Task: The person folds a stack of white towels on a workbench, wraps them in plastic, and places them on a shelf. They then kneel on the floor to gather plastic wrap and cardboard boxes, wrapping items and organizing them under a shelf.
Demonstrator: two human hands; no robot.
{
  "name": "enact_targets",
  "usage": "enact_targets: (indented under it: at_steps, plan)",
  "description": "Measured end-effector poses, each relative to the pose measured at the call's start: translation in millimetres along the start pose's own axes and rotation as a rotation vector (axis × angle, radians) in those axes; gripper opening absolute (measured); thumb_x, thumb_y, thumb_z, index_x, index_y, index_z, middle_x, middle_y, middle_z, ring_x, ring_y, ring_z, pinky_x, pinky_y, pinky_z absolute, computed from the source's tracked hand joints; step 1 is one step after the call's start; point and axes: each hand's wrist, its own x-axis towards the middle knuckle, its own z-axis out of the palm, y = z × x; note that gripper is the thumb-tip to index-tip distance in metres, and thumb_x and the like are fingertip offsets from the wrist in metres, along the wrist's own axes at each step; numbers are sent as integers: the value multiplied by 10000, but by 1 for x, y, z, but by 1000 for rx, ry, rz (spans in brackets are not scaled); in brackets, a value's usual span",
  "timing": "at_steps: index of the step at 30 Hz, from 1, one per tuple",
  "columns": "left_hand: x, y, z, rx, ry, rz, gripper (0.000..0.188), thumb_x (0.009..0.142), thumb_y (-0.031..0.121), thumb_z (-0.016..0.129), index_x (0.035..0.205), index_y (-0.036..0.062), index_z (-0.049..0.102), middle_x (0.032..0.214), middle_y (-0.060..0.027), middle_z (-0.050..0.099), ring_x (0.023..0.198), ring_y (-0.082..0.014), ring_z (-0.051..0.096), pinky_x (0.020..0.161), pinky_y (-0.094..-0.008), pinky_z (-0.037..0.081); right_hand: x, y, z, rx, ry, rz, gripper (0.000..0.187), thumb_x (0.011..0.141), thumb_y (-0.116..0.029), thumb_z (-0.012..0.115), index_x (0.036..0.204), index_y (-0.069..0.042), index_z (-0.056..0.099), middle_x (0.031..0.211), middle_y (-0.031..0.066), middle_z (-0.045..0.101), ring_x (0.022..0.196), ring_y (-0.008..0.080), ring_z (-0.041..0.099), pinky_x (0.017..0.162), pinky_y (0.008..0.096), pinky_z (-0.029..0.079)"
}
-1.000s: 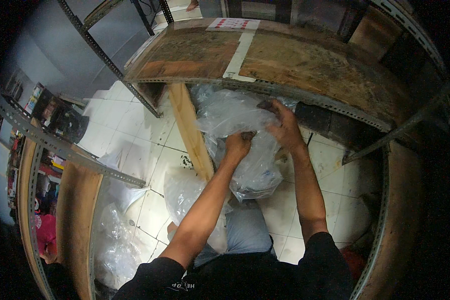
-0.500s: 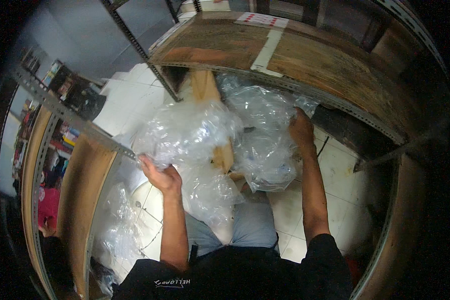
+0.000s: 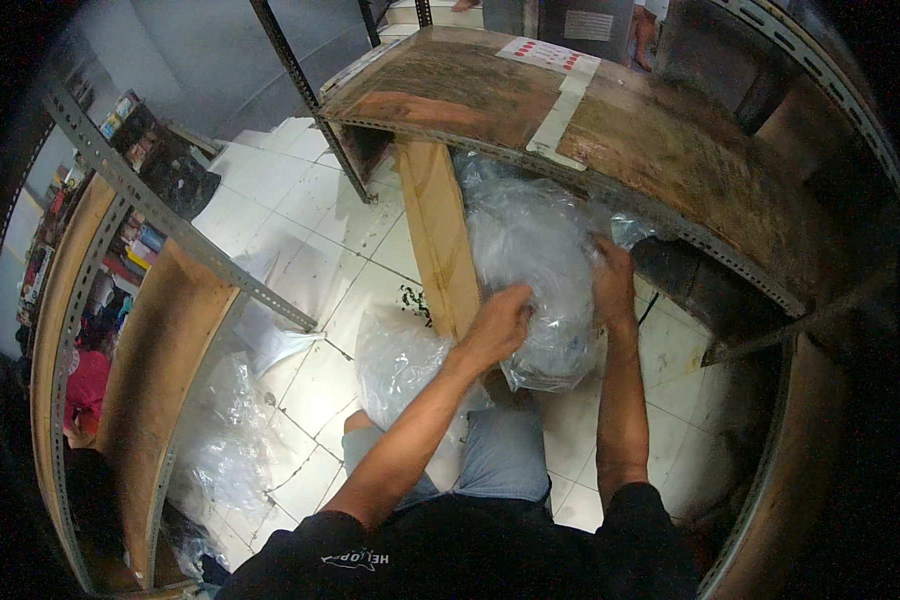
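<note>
A bulging heap of clear plastic bags (image 3: 545,235) lies in front of me, partly beneath the wooden shelf. My left hand (image 3: 500,325) is against its near left side with fingers curled in on the plastic. At the heap's right edge, my right hand (image 3: 613,280) has its fingers bent round the film, slightly smeared by motion. More clear plastic (image 3: 400,365) rests between my legs and the long cardboard box (image 3: 435,230), partly covered by my left forearm. The box runs along the heap's left side.
A wooden shelf (image 3: 450,85) on a perforated metal frame spans the far side, bearing a white paper sheet (image 3: 550,55). Another rack (image 3: 185,320) stands at left. Loose plastic (image 3: 225,440) and a white sheet (image 3: 275,340) lie on the tiled floor. A person in pink (image 3: 88,385) is beyond the left rack.
My left hand has moved right to the heap. The large plastic bag it held at left is now over there, uncovering the cardboard box and floor tiles. My right hand has shifted slightly down.
</note>
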Motion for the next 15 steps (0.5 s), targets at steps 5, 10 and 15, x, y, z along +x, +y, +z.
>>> enact_targets:
  at_steps: [5,10,15]
  plan:
    - [37,-20,81,441,-39,29,317,839,240,619,1104,66,616,1115,-169,633,1099,-378,581,950,-512,436,-47,3,-4,-151,-408,-155,328,756,-21,597,1068,64,653,1049,232,677,1038,379,639,940,404,467]
    - [66,-161,164,378,-5,150,367,879,274,556,1167,59,626,1208,-200,618,1146,-365,577,985,-523,428,-55,-4,-20,-193,-755,-59,653,675,-109,744,1292,-28,547,1270,214,580,1223,375,533,1053,428,405]
    - [50,-92,123,592,-519,220,279,863,225,555,1052,50,665,1132,-206,656,1085,-390,610,945,-532,451,-18,-14,-8,-244,-292,-174,1085,622,-343,863,1527,-204,280,1593,145,219,1465,432,132,1154,603,204]
